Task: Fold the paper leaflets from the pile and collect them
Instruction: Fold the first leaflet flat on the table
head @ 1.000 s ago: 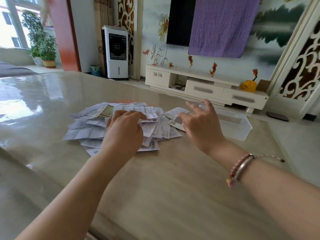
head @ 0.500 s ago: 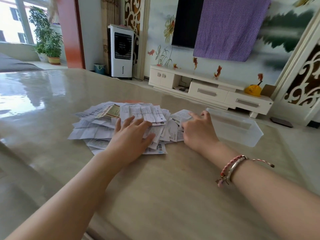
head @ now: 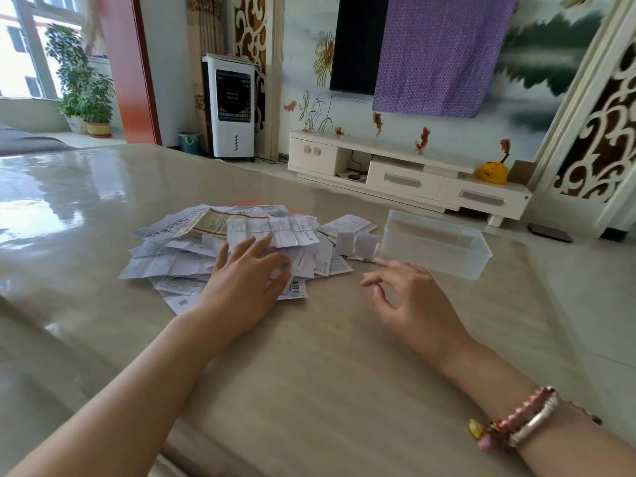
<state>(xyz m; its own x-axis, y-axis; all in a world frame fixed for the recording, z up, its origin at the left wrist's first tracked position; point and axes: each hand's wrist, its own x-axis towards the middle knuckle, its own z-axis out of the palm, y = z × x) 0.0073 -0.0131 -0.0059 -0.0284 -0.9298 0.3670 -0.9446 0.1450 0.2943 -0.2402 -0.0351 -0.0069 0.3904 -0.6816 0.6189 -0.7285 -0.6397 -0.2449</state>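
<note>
Left hand [head: 241, 284] flat on leaflet pile [head: 220, 249], right hand [head: 409, 297] loose-fingered, empty; peel off one top sheet only

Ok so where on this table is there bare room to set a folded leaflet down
The table is bare in front of the leaflet pile, between the two forearms, and in the wide glossy stretch left of the pile. It is crowded under the left hand and in the narrow strip between the pile and the clear plastic box, beside the right hand.
</note>
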